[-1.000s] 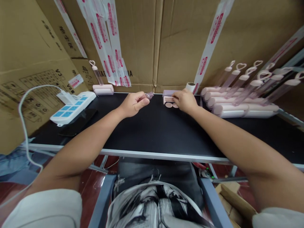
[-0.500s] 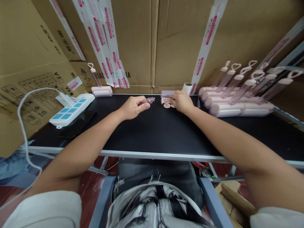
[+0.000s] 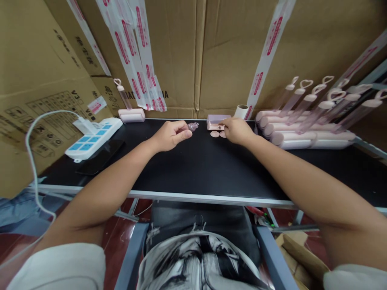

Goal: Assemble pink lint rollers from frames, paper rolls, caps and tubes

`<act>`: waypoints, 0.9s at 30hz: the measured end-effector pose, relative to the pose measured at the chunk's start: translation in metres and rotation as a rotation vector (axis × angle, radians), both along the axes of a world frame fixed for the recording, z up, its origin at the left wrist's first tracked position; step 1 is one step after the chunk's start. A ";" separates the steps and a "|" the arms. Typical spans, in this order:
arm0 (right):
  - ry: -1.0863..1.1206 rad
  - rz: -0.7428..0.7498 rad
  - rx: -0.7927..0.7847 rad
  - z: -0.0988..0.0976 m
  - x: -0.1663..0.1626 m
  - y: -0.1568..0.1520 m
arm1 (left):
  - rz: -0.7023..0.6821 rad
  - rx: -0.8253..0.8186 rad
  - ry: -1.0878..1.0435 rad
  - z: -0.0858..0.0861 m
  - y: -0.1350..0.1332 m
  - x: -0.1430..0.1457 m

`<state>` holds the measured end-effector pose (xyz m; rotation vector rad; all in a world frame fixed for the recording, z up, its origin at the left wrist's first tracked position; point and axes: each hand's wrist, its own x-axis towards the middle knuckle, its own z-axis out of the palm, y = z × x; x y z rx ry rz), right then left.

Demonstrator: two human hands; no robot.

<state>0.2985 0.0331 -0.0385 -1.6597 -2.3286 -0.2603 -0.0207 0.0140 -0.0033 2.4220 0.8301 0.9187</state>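
My left hand (image 3: 172, 136) is closed over the table, pinching a small translucent purple plastic piece (image 3: 193, 126) whose narrow end points right. Further right, the fingertips of my right hand (image 3: 239, 130) are bent together at a small pale-pink cylindrical part (image 3: 213, 126), which has a dark spot like a hole. What those fingers hold, if anything, is hidden. A translucent purple box-like piece (image 3: 218, 118) lies just behind the pink part. Two flat pink discs, one of them the left disc (image 3: 215, 134), lie in front, close to my right fingers.
Several pink cylinders with heart-topped clear tubes (image 3: 314, 127) are stacked at the right. A similar one (image 3: 132, 115) stands at the back left. A white cardboard tube (image 3: 241, 112) is behind my right hand. A power strip (image 3: 94, 139) and dark phone (image 3: 101, 157) lie left.
My right hand has shifted slightly right, uncovering more of the pink part and its dark spot. My left hand keeps hold of the purple piece. The whole view has shifted slightly.
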 end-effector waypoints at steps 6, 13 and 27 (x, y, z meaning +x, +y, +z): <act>-0.036 -0.047 -0.066 -0.003 -0.004 -0.002 | -0.011 0.003 -0.014 0.000 -0.001 0.000; -0.053 -0.047 -0.048 -0.006 -0.006 -0.003 | -0.009 -0.010 -0.001 -0.001 0.000 0.000; -0.135 0.054 -0.112 -0.015 -0.011 -0.009 | 0.000 -0.023 0.028 0.001 -0.002 0.000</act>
